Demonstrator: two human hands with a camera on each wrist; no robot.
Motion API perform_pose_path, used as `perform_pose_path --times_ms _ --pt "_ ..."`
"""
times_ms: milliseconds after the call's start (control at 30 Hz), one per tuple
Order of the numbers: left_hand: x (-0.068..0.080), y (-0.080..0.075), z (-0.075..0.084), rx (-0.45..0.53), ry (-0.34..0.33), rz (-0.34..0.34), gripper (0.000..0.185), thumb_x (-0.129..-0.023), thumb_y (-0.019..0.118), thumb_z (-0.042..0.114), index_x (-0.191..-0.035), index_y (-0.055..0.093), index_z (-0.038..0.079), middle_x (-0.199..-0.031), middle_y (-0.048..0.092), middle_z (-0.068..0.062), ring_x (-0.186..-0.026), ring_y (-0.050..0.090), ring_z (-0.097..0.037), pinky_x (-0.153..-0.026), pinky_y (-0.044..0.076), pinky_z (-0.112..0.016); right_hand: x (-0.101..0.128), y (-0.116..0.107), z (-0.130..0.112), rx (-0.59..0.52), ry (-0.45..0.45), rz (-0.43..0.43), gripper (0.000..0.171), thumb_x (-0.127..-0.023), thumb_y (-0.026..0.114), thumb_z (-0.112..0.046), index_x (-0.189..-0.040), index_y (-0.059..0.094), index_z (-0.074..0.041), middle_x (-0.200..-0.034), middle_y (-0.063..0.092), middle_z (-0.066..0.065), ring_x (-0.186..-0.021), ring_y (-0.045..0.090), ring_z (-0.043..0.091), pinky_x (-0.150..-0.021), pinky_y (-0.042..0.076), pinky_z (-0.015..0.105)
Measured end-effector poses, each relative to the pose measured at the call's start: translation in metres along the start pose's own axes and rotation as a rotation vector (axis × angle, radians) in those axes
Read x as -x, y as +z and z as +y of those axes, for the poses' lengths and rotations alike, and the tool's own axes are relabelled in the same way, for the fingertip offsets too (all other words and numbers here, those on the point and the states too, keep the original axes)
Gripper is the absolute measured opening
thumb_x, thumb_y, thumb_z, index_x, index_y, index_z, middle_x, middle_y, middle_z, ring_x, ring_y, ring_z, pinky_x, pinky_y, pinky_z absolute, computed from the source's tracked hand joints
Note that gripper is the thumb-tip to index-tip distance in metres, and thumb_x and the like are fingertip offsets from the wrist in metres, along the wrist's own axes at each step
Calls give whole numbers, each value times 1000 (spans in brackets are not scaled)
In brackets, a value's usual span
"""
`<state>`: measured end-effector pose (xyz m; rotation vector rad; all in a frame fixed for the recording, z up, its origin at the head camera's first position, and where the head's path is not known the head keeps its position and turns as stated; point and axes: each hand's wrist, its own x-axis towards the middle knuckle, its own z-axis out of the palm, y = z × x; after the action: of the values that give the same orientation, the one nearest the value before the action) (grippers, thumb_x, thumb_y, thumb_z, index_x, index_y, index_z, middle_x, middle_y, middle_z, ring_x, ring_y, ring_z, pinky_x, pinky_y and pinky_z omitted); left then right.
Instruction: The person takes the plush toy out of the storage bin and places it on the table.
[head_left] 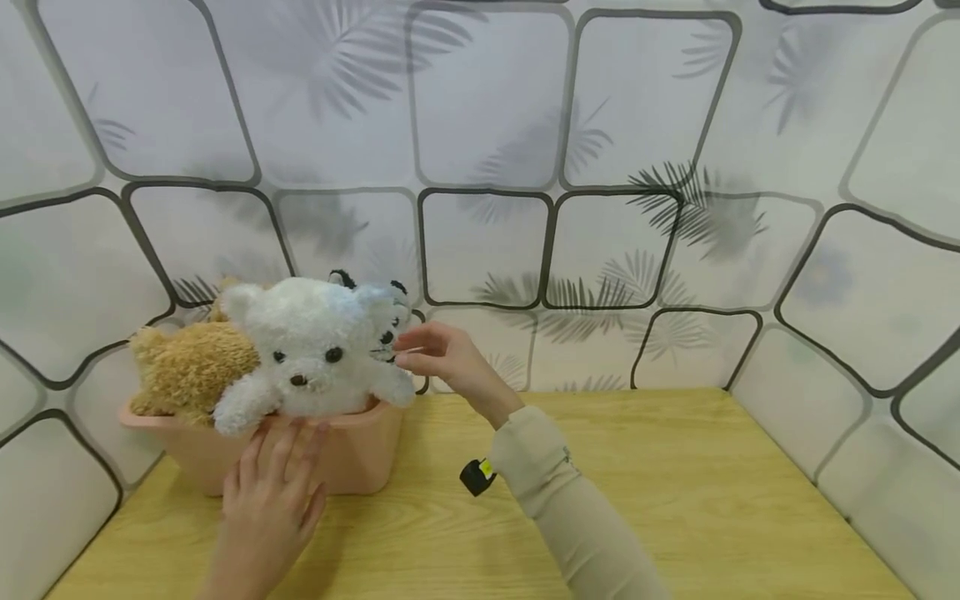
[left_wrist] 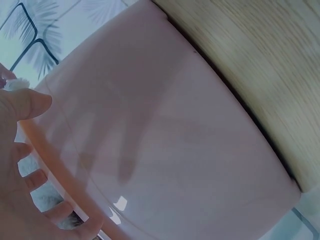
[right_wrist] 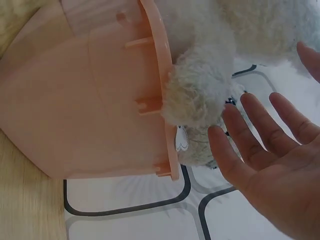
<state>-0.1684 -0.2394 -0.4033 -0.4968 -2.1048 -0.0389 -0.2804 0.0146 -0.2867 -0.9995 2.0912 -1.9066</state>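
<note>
A salmon-pink plastic bin (head_left: 352, 454) holds several plush toys. A white plush bear (head_left: 303, 333) leans over its front rim, paws hanging out. Beside it on the left is a curly tan plush toy (head_left: 198, 367); a black-and-white plush toy (head_left: 390, 321) is partly hidden behind the bear. My left hand (head_left: 270, 492) rests at the bin's front rim, below the bear, its fingertips on the rim (left_wrist: 60, 182). To the bin's right, my right hand (head_left: 450, 358) is beside the bear and the black-and-white toy. Its fingers (right_wrist: 260, 135) are extended, holding nothing.
The bin stands on a wood-grain table (head_left: 675, 492), towards its left side. A small black object with a yellow patch (head_left: 477, 476) lies on the table near my right sleeve (head_left: 555, 475). Patterned fabric walls (head_left: 495, 250) enclose the back and sides.
</note>
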Motion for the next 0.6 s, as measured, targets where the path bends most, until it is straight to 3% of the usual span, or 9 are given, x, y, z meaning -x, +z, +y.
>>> perform_pose_path --times_ms 467,600 --pt "0 2 -2 -13 14 10 66 -107 19 50 -144 53 7 -143 47 -24 -113 47 -57 -60 47 -65 -22 17 0 67 56 -89 42 -97 66 -7 -135 54 3 -134 60 17 -123 59 26 -98 52 32" --pt "1 3 -2 -19 18 18 65 -107 19 50 -143 53 7 -143 47 -24 -113 47 -57 -58 47 -64 -28 23 2 115 69 -129 46 -94 70 -9 -135 54 1 -134 59 13 -120 60 22 -96 52 31"
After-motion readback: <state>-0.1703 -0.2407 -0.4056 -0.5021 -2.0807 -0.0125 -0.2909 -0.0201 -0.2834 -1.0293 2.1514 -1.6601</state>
